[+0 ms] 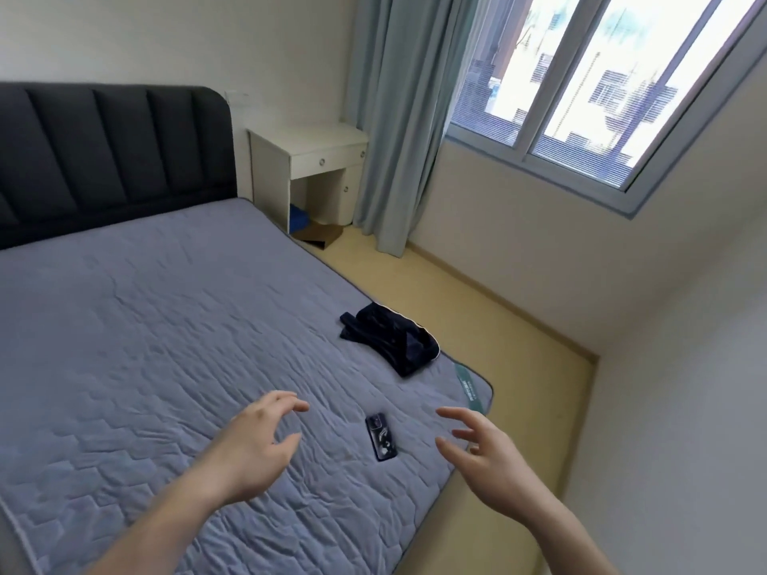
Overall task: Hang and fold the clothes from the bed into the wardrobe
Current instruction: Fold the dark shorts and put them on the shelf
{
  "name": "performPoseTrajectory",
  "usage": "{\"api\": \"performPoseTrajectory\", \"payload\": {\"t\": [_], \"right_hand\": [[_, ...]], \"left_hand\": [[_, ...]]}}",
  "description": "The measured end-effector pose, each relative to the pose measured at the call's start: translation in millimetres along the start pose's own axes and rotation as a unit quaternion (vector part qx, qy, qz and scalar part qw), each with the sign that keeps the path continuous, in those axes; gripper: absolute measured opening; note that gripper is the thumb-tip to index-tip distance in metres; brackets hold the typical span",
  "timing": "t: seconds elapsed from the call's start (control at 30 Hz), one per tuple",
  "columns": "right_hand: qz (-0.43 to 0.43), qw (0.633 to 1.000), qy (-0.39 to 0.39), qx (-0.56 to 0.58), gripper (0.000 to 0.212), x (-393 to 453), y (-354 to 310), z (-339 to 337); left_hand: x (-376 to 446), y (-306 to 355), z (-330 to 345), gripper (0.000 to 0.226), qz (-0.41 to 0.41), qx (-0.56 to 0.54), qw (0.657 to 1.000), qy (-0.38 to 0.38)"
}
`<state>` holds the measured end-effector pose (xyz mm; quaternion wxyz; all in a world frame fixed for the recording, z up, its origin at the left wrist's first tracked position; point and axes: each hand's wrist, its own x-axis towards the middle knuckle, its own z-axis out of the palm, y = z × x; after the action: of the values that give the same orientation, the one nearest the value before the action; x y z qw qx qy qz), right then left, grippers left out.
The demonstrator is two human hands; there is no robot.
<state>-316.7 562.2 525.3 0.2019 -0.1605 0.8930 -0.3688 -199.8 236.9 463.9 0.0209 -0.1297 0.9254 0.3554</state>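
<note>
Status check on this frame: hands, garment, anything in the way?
Left hand and right hand open, empty, over bed. Dark garment crumpled near far corner, untouched. Phone lies between hands.

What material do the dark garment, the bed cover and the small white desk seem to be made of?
Dark garment: soft navy fabric, probably knit; it lies crumpled in limp folds.
Bed cover: grey-blue quilted textile, matte, with stitched lines and wrinkles.
Desk: likely white laminated board; flat smooth panels with a slight sheen.
</note>
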Motion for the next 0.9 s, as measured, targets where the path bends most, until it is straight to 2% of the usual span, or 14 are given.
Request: {"api": "performPoseTrajectory", "payload": {"t": [0.2,0.37,0.53,0.63,0.77,0.9], "right_hand": [[-0.003,0.998,-0.054,-0.013,0.034,85.9,18.4,-7.7],[-0.001,0.996,-0.09,-0.008,0.033,171.0,55.8,-14.6],[-0.017,0.985,-0.172,-0.026,0.032,268.2,101.1,-28.0],[-0.008,0.979,-0.204,-0.031,0.033,336.4,127.2,-42.3],[0.023,0.979,-0.199,-0.039,0.039,430.4,173.3,-37.7],[0.039,0.977,-0.193,-0.086,0.049,507.5,235.4,5.2]], "left_hand": [[34.8,-15.1,12.5,0.037,-0.068,0.022,0.997,-0.001],[65.9,-15.4,47.9,0.037,-0.143,0.013,0.99,0.0],[137.5,7.6,93.6,0.043,-0.197,0.001,0.979,0.056],[190.0,23.5,125.0,0.043,-0.236,-0.027,0.969,0.064],[258.8,16.6,165.8,0.044,-0.275,-0.05,0.958,0.063],[311.9,-15.9,219.9,0.052,-0.314,-0.07,0.943,0.086]]}}
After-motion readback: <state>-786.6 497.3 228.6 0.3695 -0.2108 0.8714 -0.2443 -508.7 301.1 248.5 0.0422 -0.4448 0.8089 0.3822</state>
